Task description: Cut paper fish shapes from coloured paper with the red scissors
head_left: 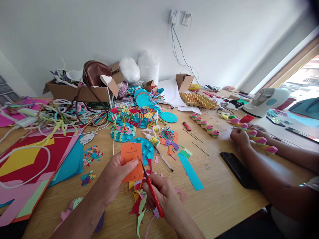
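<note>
An orange paper piece point(132, 153) with a drawn outline is pinched in my left hand point(117, 174), thumb on its front. My right hand point(161, 196) grips red-handled scissors point(152, 192), whose blades reach the paper's right part. Beneath and beside my right hand lie colored paper scraps point(142, 202). Just behind the orange paper is a blue textured disc point(147, 152). A pen point(164, 160) and a white glue bottle with a yellow label point(152, 139) lie beyond my right hand.
Colored sheets point(27, 162) cover the left side. Decorated paper pieces point(134, 116) and a cardboard box point(77, 91) stand behind. At right, another person's hands point(241, 137) hold a pink-and-green egg-carton strip point(260, 140) near a black phone point(236, 167).
</note>
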A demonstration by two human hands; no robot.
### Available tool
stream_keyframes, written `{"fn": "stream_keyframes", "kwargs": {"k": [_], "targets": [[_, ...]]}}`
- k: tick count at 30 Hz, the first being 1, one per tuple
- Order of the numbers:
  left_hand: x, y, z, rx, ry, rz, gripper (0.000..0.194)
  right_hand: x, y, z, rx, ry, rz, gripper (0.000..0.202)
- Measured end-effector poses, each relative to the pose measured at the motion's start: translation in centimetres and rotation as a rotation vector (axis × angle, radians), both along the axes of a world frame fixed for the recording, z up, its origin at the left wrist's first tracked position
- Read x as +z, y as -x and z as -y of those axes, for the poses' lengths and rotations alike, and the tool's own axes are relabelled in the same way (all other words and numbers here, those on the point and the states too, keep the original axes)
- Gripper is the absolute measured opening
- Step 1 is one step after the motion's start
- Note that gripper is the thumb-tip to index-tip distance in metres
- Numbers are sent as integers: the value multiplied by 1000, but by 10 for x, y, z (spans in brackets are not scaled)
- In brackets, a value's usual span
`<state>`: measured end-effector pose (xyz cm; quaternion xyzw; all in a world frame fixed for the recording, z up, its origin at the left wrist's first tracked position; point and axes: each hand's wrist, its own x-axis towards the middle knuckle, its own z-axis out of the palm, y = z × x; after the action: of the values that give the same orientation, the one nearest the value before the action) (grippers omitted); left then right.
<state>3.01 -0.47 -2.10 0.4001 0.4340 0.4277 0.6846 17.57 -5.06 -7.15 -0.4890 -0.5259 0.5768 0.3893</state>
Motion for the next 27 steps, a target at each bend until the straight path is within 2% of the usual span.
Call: {"fn": "stream_keyframes", "kwargs": {"k": [5, 12, 27], "targets": [[-2, 0, 1, -9, 14, 11, 17, 5, 3, 1, 6, 43, -57, 39], [1, -4, 5, -51, 41, 35, 20, 15, 3, 2, 39, 118, -149, 47], [0, -7, 4, -61, 76, 53, 20, 9, 0, 5, 6, 128, -107, 49]]}}
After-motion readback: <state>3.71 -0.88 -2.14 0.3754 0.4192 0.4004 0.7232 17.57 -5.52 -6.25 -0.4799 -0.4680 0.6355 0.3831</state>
